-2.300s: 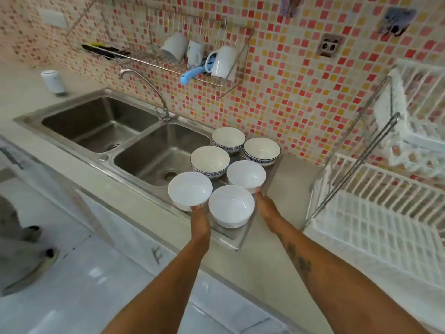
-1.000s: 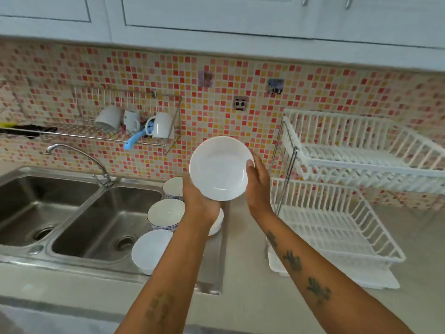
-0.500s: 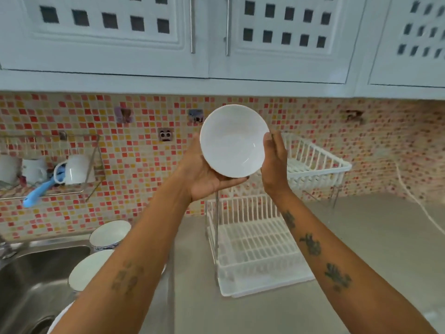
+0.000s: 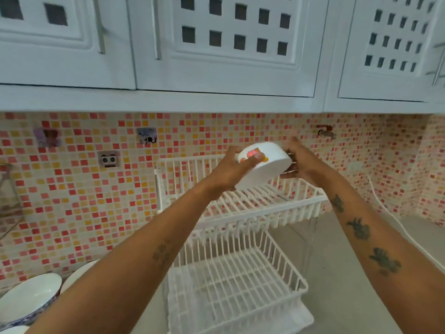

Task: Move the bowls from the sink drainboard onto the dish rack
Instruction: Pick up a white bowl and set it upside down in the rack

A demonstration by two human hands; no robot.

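Observation:
Both hands hold one white bowl (image 4: 265, 166), turned mouth-down and tilted, just above the top tier of the white two-tier dish rack (image 4: 240, 239). My left hand (image 4: 232, 171) grips its left side, and my right hand (image 4: 302, 162) holds its right rim. The bowl's glossy base reflects the tiles. At the bottom left, a blue-patterned bowl (image 4: 26, 300) and the rim of another white bowl (image 4: 77, 273) remain by the sink, partly cut off by my left forearm. Both rack tiers hold nothing.
White wall cupboards (image 4: 216, 44) hang low overhead, close above the rack. The mosaic tile wall (image 4: 84, 201) runs behind. A white cable (image 4: 397, 225) trails over the grey counter (image 4: 349, 273) to the right of the rack.
The bowl has turned from mouth-facing-me to mouth-down and moved right and lower, over the rack's top tier. The view has swung further right, away from the sink.

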